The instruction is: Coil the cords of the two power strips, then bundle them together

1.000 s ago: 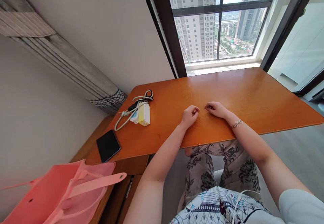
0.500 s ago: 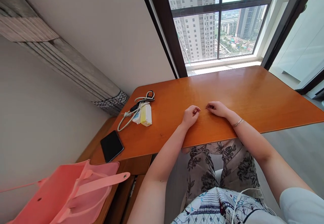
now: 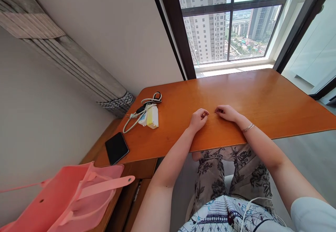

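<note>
My left hand [image 3: 198, 120] rests on the orange-brown wooden table [image 3: 244, 92], its fingers curled in with nothing visible between them. Just to its right lies my right hand [image 3: 227, 113], also on the tabletop, fingers bent inward and touching no object. A small gap separates the two hands. To the left of my left hand are a white and yellow box [image 3: 152, 117] and a bundled pale cable [image 3: 128, 124] with a black part. A black phone or tablet [image 3: 117, 148] lies flat near the table's left edge.
A pink open bag [image 3: 65, 193] with a strap sits at the lower left, beside the table. Behind the table stand a window [image 3: 228, 36] and a wall, with a gathered grey curtain [image 3: 86, 71] at the left. My legs are under the front edge.
The view has shifted slightly, so the window and table items appear a little displaced. Both hands stay in the same place on the table.
</note>
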Action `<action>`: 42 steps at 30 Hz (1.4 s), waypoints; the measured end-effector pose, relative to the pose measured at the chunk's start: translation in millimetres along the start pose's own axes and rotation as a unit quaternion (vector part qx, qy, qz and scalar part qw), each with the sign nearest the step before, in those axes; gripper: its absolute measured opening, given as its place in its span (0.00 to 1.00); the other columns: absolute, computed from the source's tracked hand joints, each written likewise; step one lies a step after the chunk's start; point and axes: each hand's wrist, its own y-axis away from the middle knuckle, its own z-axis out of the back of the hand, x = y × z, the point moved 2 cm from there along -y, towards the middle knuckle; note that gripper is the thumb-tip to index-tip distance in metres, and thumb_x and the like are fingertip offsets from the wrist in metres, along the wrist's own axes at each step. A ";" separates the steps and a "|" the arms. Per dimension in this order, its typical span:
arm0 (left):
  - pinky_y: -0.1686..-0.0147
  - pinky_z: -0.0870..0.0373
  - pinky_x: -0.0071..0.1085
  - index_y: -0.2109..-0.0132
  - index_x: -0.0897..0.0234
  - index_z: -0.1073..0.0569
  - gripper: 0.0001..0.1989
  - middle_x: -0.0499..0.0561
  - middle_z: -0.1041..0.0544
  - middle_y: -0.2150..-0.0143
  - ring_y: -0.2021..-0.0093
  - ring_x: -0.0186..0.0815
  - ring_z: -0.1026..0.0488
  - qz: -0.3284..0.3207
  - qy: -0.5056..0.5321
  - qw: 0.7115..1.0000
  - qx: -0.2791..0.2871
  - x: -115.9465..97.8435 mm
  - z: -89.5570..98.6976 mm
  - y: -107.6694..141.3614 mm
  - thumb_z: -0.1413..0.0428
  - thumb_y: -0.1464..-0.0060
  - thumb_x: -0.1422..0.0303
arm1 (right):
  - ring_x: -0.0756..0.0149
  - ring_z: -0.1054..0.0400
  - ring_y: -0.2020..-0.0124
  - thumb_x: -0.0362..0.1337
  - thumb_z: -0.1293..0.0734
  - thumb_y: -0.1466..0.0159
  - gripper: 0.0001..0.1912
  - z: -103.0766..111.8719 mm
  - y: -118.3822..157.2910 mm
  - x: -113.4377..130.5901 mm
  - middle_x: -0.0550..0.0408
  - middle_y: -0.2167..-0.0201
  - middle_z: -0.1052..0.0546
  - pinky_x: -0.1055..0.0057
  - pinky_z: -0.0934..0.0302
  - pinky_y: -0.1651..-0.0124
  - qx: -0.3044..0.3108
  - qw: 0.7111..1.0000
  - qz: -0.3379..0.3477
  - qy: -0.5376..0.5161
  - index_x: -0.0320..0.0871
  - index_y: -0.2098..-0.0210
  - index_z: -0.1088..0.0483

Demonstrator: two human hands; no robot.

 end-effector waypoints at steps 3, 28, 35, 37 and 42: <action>0.72 0.31 0.26 0.66 0.62 0.24 0.08 0.48 0.24 0.67 0.72 0.30 0.31 0.002 0.006 1.000 0.008 -1.0 0.1 -0.1 0.46 0.48 0.78 | 0.66 0.26 0.64 0.26 0.34 0.38 0.11 0.7 0.6 1.0 0.52 0.63 0.17 0.71 0.34 0.58 0.001 1.000 -0.004 0.000 0.42 0.62 0.21; 0.64 0.30 0.30 0.64 0.63 0.24 0.08 0.49 0.24 0.64 0.67 0.32 0.29 -0.002 -0.014 0.998 0.066 -7.5 1.0 2.9 0.47 0.47 0.78 | 0.66 0.27 0.64 0.29 0.34 0.35 0.08 1.7 4.5 10.7 0.51 0.63 0.18 0.72 0.38 0.58 0.048 0.997 -0.020 0.058 0.41 0.61 0.22; 0.65 0.32 0.30 0.65 0.63 0.24 0.09 0.48 0.24 0.66 0.68 0.32 0.30 -0.004 -0.023 0.997 0.076 -7.6 0.8 3.7 0.47 0.48 0.78 | 0.67 0.27 0.64 0.30 0.33 0.35 0.07 0.1 4.5 11.5 0.52 0.63 0.18 0.72 0.38 0.59 0.051 0.997 -0.024 0.060 0.41 0.61 0.22; 0.65 0.32 0.30 0.65 0.63 0.24 0.09 0.48 0.25 0.66 0.69 0.32 0.30 -0.005 -0.023 0.997 0.078 -7.7 0.6 4.0 0.47 0.49 0.78 | 0.66 0.27 0.63 0.30 0.33 0.35 0.07 -0.4 4.5 11.3 0.52 0.63 0.18 0.72 0.38 0.58 0.053 0.996 -0.023 0.061 0.41 0.61 0.22; 0.64 0.31 0.30 0.65 0.63 0.24 0.09 0.48 0.25 0.66 0.68 0.32 0.30 -0.009 -0.023 0.996 0.081 -7.6 -0.1 3.8 0.47 0.48 0.78 | 0.66 0.27 0.64 0.30 0.33 0.35 0.07 -0.6 4.9 11.4 0.52 0.63 0.18 0.72 0.38 0.59 0.051 0.996 -0.023 0.064 0.42 0.61 0.22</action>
